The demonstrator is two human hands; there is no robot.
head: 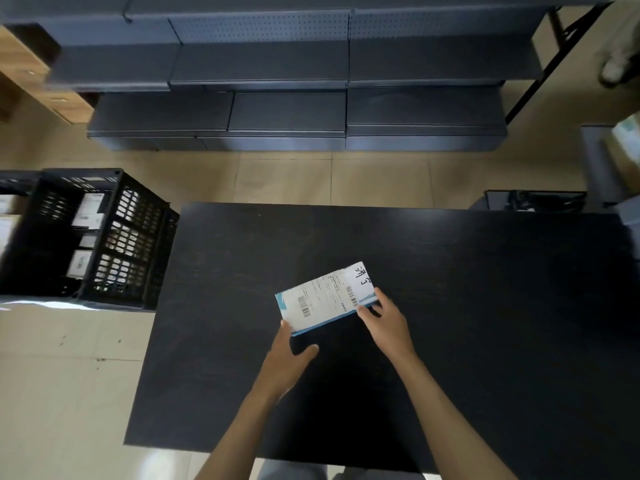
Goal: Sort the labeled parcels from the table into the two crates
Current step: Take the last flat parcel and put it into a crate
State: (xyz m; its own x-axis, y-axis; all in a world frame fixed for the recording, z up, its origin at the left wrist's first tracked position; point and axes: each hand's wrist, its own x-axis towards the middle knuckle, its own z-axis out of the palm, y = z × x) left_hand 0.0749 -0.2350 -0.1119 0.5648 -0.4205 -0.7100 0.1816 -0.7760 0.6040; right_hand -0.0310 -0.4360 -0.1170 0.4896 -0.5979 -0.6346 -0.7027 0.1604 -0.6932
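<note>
Seemingly near done: both hands, left [289, 358] and right [386, 323], fingers curled, grip the last white labelled flat parcel [325, 299] over the black desk [485, 306]; black slatted crate [104, 237] already holds several.

table [450, 289]: plain black top, faint wood grain, sits right under both forearms and runs well out past the right hand [384, 322]
parcel [327, 297]: only thing on the table as far as I can see, white label up. Can't tell if it's flat on the top or lifted a bit, both hands are on it
floor [284, 178]: tan tiles around the table
crate [86, 237]: black, on the floor well off to the left hand [289, 360] side, just beside the table's far corner
</note>
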